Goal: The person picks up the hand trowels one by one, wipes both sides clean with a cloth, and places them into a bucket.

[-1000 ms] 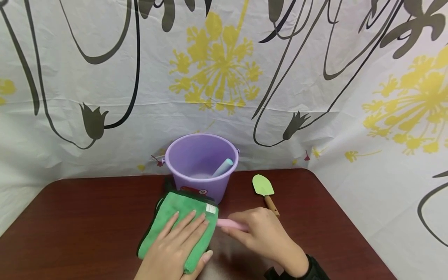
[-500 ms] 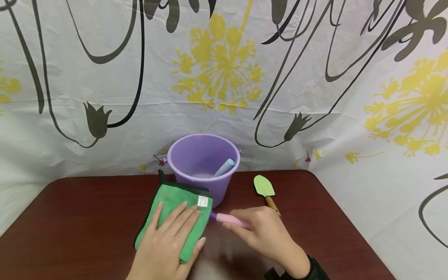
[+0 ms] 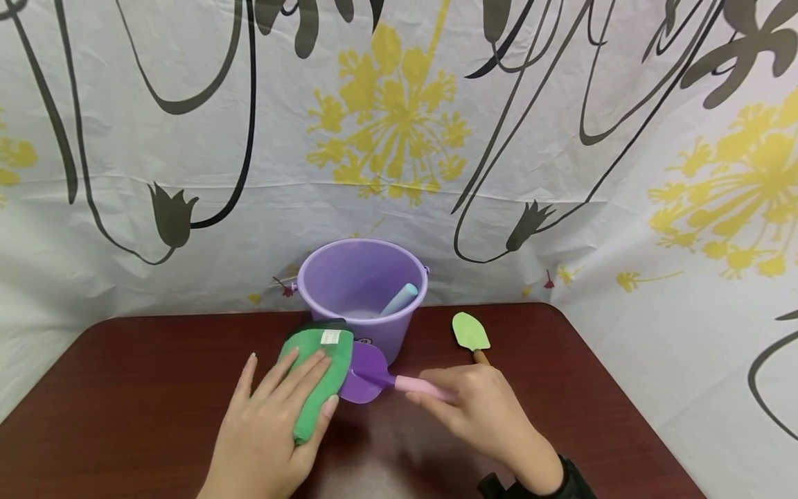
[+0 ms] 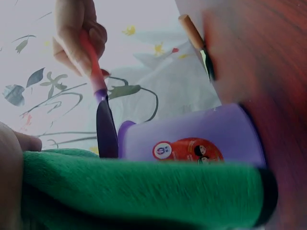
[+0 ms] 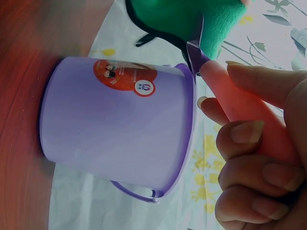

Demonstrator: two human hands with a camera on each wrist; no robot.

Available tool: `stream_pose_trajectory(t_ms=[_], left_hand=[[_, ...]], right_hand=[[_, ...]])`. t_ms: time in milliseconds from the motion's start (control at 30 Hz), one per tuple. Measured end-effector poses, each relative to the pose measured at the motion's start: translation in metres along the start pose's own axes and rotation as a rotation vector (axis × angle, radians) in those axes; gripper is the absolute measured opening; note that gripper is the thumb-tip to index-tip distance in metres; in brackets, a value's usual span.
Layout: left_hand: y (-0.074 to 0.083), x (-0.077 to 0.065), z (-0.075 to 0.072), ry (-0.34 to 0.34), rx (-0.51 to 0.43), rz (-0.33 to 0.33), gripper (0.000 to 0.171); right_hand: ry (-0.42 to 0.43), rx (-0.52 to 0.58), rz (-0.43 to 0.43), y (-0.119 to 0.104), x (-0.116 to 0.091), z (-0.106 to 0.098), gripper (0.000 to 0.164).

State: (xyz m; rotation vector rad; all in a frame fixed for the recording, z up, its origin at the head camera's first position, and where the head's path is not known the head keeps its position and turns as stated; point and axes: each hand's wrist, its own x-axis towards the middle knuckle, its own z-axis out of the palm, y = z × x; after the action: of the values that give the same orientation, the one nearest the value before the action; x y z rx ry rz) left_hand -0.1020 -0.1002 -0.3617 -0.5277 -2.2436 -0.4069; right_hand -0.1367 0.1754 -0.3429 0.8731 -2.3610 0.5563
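The right hand (image 3: 483, 405) is curled round the pink handle of the purple trowel (image 3: 388, 380), presumably to steady its blade against the green cloth (image 3: 339, 364); the left hand (image 3: 264, 416) lies with fingers extended over that cloth, seemingly backing it; the trowel is in front of the purple bucket (image 3: 397, 338), its blade partly hidden by cloth; a pale blue stick (image 3: 399, 299) leans inside the bucket; on the surface (image 3: 156, 388), a green trowel (image 3: 470, 333) lies beyond the right hand, which masks its handle's end.
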Motion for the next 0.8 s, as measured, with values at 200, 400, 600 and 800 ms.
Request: stream_pose_trajectory(t_ms=[200, 400, 600, 800], left_hand=[[-0.004, 0.000, -0.005, -0.006, -0.072, -0.108, 0.042], [-0.006, 0.000, 0.001, 0.037, -0.148, -0.034, 0.044], [0.000, -0.004, 0.008, 0.102, -0.222, 0.062, 0.046], [0.015, -0.010, 0.017, 0.054, -0.246, 0.066, 0.038]], right_hand=[[0.007, 0.010, -0.002, 0.004, 0.000, -0.005, 0.010], [-0.004, 0.025, 0.024, 0.004, -0.001, -0.005, 0.009], [-0.042, 0.043, 0.067, 0.002, -0.001, -0.002, 0.010], [-0.045, 0.020, 0.063, -0.003, 0.000, 0.001, 0.021]])
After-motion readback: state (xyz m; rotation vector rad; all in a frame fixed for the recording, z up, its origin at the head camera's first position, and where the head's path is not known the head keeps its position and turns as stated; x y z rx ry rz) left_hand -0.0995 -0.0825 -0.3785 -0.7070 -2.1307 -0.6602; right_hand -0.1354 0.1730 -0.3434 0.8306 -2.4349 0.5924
